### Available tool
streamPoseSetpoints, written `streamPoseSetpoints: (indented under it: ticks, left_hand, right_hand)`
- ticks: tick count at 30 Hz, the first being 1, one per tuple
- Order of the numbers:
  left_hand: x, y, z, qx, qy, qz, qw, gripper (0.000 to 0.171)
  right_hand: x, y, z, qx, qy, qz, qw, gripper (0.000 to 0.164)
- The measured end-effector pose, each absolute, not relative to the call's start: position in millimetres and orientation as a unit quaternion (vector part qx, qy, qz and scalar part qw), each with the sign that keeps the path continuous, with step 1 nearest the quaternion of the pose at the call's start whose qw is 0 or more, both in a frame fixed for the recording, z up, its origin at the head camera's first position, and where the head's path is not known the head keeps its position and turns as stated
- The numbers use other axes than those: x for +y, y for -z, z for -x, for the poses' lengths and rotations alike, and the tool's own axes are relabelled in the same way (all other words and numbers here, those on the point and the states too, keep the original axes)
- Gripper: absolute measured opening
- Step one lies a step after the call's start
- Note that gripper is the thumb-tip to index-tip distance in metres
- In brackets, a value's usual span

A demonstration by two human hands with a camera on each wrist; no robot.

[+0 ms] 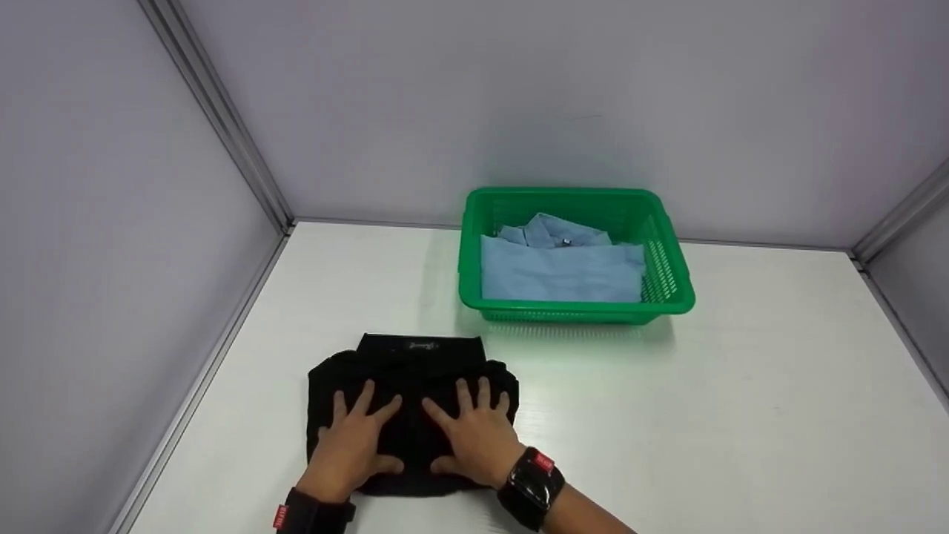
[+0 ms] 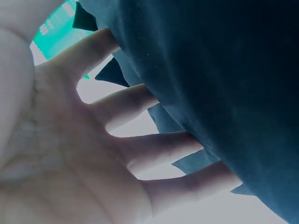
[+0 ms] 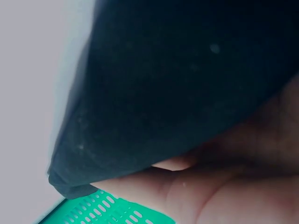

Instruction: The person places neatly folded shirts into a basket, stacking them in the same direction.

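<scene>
A folded black garment [image 1: 415, 445] with a collar-like band [image 1: 421, 345] at its far edge lies on the table, left of the middle. My left hand [image 1: 348, 449] rests on its left half, fingers spread. On the right half my right hand [image 1: 478, 441] presses down, also with fingers spread and thumb toward the left. In the left wrist view, dark cloth [image 2: 210, 84] covers the fingertips of the left hand [image 2: 93, 126]. The right wrist view has dark cloth [image 3: 177, 102] over much of the frame, against part of the right hand [image 3: 205, 186].
A green plastic basket [image 1: 574, 308] stands by the back wall, beyond and right of the black garment. Inside it lies a folded light blue shirt [image 1: 561, 274]. Grey panels [image 1: 474, 111] border the white table [image 1: 741, 415] at the back and both sides.
</scene>
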State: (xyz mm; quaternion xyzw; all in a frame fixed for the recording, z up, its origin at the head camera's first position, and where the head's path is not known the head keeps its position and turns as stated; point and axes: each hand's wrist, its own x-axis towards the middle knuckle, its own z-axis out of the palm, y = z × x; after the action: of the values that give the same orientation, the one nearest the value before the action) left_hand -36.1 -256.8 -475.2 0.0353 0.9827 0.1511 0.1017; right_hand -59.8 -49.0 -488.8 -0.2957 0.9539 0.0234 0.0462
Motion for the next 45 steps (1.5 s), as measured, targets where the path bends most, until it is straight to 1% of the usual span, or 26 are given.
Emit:
streamPoseSetpoints:
  ticks: [7,18,30,38,45]
  left_hand:
    - [-247,476,33,0.985,-0.143,-0.044,0.09,0.093]
    - [-235,477,30,0.984,-0.14,-0.048,0.096,0.093]
    - [-224,477,26,0.987,-0.128,-0.064,0.079,0.092]
    - [-217,477,26,0.988,-0.116,-0.066,0.082,0.092]
    - [-211,478,25,0.988,-0.107,-0.07,0.085,0.092]
  right_hand:
    - [-39,488,56,0.953,-0.021,0.3,0.042,0.089]
    - [-25,489,53,0.952,0.004,0.302,0.053,0.089]
    - [-13,489,50,0.949,0.026,0.308,0.053,0.088]
    - [-5,488,48,0.949,0.044,0.307,0.06,0.088]
    - [2,490,45,0.948,0.054,0.308,0.053,0.087]
